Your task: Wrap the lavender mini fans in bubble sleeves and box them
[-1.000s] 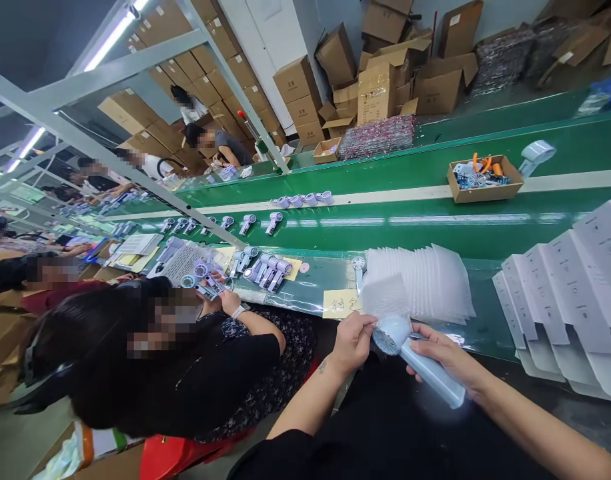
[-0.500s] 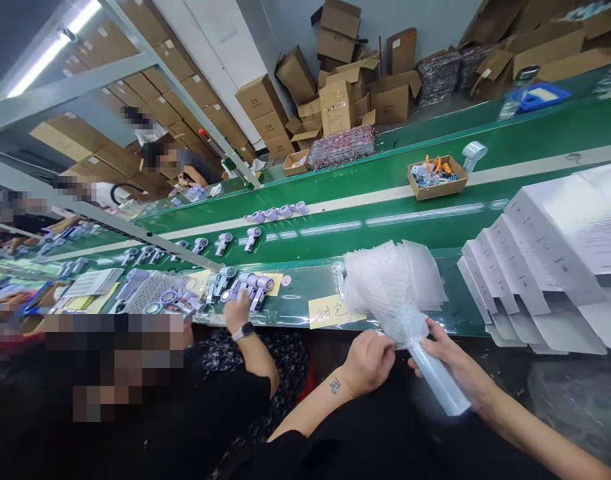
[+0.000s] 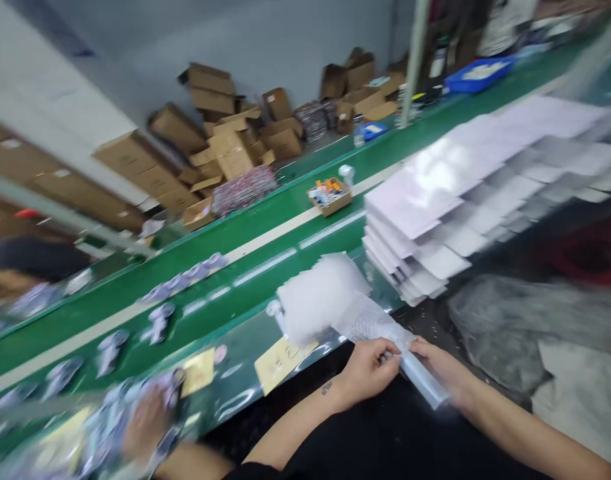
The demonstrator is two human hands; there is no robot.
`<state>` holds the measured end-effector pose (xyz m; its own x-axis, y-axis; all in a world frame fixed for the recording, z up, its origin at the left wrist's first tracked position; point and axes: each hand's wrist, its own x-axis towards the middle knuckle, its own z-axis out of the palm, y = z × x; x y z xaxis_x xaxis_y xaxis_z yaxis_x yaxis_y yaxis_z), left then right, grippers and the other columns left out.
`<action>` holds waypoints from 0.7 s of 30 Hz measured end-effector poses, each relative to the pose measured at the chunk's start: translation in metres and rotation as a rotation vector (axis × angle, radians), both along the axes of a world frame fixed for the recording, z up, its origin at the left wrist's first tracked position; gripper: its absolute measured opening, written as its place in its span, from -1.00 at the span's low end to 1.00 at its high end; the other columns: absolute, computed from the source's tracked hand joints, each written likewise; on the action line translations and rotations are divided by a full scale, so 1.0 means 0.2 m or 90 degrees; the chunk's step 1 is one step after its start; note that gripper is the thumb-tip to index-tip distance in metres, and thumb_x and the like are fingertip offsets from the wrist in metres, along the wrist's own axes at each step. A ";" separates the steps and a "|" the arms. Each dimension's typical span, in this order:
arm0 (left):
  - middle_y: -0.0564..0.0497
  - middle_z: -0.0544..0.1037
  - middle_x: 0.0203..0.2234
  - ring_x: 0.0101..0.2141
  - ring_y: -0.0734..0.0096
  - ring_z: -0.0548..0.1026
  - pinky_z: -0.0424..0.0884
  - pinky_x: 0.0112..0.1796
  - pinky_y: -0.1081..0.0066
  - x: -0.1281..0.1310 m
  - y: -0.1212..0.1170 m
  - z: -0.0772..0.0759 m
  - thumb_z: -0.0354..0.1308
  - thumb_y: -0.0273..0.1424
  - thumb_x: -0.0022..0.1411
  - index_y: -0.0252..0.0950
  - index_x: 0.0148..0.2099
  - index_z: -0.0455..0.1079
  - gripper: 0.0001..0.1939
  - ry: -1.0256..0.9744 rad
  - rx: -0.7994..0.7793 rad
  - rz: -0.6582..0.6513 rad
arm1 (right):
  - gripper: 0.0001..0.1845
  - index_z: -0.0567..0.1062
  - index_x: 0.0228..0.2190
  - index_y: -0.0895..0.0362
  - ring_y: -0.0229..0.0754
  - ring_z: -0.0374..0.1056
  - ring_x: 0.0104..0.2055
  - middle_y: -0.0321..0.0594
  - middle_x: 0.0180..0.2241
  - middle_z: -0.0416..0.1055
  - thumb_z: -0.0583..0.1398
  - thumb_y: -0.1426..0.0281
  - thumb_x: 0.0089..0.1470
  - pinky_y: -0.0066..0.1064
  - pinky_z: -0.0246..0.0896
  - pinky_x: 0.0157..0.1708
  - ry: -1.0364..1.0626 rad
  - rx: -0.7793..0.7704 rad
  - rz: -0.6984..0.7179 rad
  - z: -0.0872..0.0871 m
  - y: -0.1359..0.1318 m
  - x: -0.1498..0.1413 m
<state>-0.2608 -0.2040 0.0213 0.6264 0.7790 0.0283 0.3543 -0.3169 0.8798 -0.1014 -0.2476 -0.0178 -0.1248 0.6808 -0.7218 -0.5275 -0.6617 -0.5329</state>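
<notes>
My left hand (image 3: 373, 365) is closed, its fingers pinching the edge of a clear bubble-wrap bag (image 3: 363, 319). From the bag's lower end sticks out a smooth, light-blue, bar-shaped piece (image 3: 428, 383), tilted down to the right. My right hand (image 3: 443, 367) is wrapped round this piece near the bag's mouth. Whatever part of it lies inside the bag I cannot make out. Just beyond the bag lies a fanned stack of white bubble bags (image 3: 318, 297) on the table edge. A pale handheld fan (image 3: 276, 313) lies partly under that stack.
A yellow handwritten card (image 3: 280, 363) lies left of the stack. Piles of white folded boxes (image 3: 415, 193) stand at the right. Purple fans (image 3: 185, 277) sit on the green conveyor (image 3: 255, 267), near a small parts carton (image 3: 330, 197). A co-worker's blurred hand (image 3: 145, 423) is at the lower left.
The view has swung right, so the scene has shifted left and more white boxes show. My hands have come closer together on the bag and the light-blue piece.
</notes>
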 end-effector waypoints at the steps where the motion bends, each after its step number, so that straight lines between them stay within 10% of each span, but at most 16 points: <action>1: 0.08 0.43 -0.60 -0.60 0.56 0.30 0.22 -0.54 0.55 0.05 0.00 0.00 0.06 -0.48 0.10 -0.32 -0.34 0.44 -0.87 0.019 -0.011 -0.040 | -0.84 0.27 -0.45 0.08 -0.28 0.28 -0.59 -0.40 -0.61 0.28 0.18 0.36 -0.13 -0.42 0.22 -0.51 -0.048 0.000 -0.028 -0.03 -0.05 0.02; 8: 0.11 0.33 -0.66 -0.60 0.56 0.25 0.14 -0.55 0.55 0.45 0.08 -0.13 0.04 -0.40 0.10 -0.36 -0.41 0.37 -0.85 0.098 -0.171 -0.218 | -0.74 0.30 -0.57 0.14 -0.32 0.23 -0.55 -0.42 -0.65 0.25 0.29 0.31 -0.22 -0.46 0.17 -0.47 -0.262 0.034 -0.260 -0.05 -0.47 0.37; 13: 0.05 0.41 -0.56 -0.52 0.50 0.33 0.24 -0.47 0.53 0.79 -0.08 -0.11 0.00 -0.43 0.17 -0.32 -0.37 0.37 -0.86 0.031 -0.073 -0.515 | -0.59 0.31 -0.26 0.07 -0.07 0.41 -0.28 -0.22 -0.34 0.42 0.16 0.06 -0.08 -0.08 0.30 -0.29 0.155 0.072 -0.443 0.01 -0.74 0.48; 17: -0.02 0.48 -0.43 -0.39 0.42 0.41 0.35 -0.33 0.47 0.99 -0.28 -0.12 -0.04 -0.54 0.15 -0.26 -0.33 0.39 -0.82 -0.019 0.053 -0.825 | -0.84 0.33 -0.56 0.19 -0.24 0.33 -0.62 -0.26 -0.66 0.31 0.14 0.35 -0.05 -0.44 0.28 -0.53 0.265 -0.032 -0.601 -0.18 -0.73 0.43; 21: -0.05 0.51 -0.30 -0.30 0.36 0.45 0.38 -0.23 0.42 1.10 -0.25 -0.19 0.04 -0.32 0.19 -0.22 -0.15 0.42 -0.78 0.085 -0.023 -0.768 | -0.92 0.36 -0.58 0.21 -0.34 0.26 -0.69 -0.26 -0.68 0.33 0.13 0.51 -0.09 -0.58 0.17 -0.65 0.158 -0.046 -0.821 -0.38 -0.83 0.52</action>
<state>-0.0413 -0.2546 -0.0163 0.9464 -0.3070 -0.1007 -0.0634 -0.4820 0.8739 0.0027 -0.4130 -0.0934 0.4482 0.3711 -0.8133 -0.8757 0.3650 -0.3161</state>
